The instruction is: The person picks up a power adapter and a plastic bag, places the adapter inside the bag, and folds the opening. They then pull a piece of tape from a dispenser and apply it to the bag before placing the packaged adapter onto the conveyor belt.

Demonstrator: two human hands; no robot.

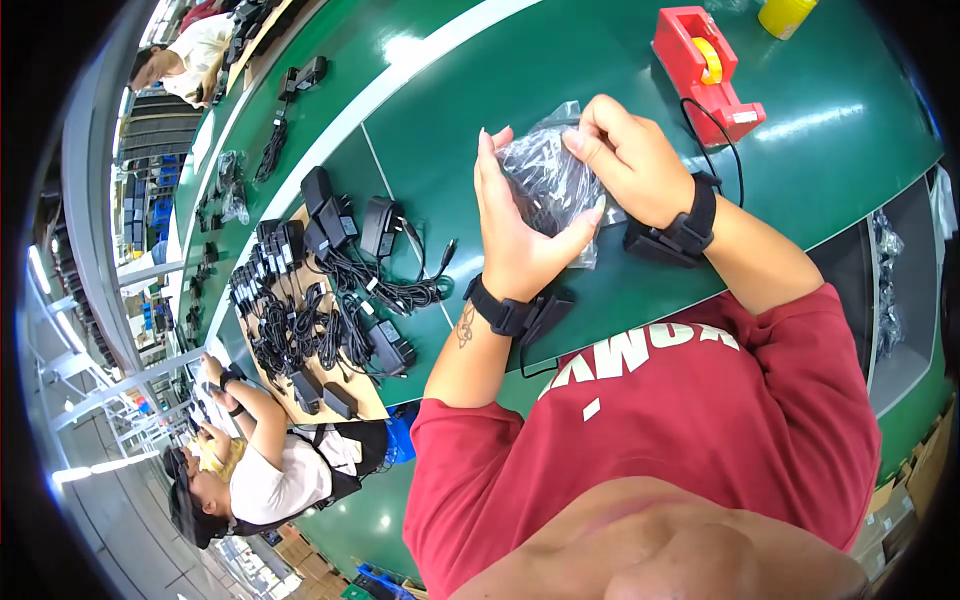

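Both my hands hold a clear plastic bag [545, 180] with a black coiled cable inside, just above the green table [800, 130]. My left hand [512, 235] cups the bag from the left and below, fingers upright. From the top right, my right hand [632, 155] pinches the bag's upper edge. Each wrist wears a black strap with a small black device on it.
A red tape dispenser [705, 70] stands behind my right hand, and a yellow container [785, 14] sits at the far edge. Several black power adapters with cables [330, 290] lie on a brown board to the left. A seated person [260, 470] works at lower left; another person [185, 62] is at far top left.
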